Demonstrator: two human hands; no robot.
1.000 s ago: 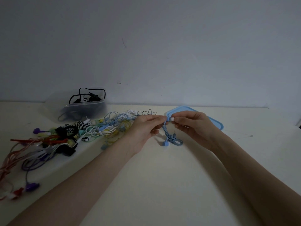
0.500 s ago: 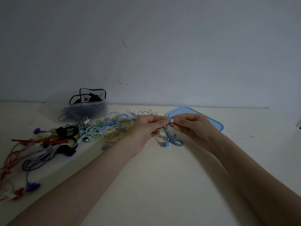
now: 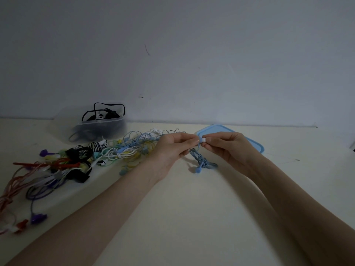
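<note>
Tangles of cord cover the left of the bench. Glossy red cords lie in long, loose loops at the far edge. Thin purple earphones with bulb-shaped buds are just in front of them. Matte black straps, flat and folded, lie among them. A small zebra-striped bundle sits further back.

Behind these, near the wall, stands a clear plastic tub with rounded corners. Black cables sit inside it and arch above its rim. To its right spreads a pale heap of wires, white, yellow and light blue, fine and springy, coiled over one another.

The left hand is raised just past that heap. Its fingers are curled, and thumb and forefinger pinch the top of the blue earphone cable. The cable hangs down between both hands into a knotted, twisted bunch that rests on the bench and ends in a round blue bud.

The right hand faces the left, almost touching it. Its fingers are curled and pinch a small white cylindrical tip at the cable's upper end. Behind it a flat, light blue lid with rounded corners and a raised rim lies on the bench.

The bench is smooth, matte cream. It meets a plain grey-white wall that bears a few faint dark marks, in dim light.
</note>
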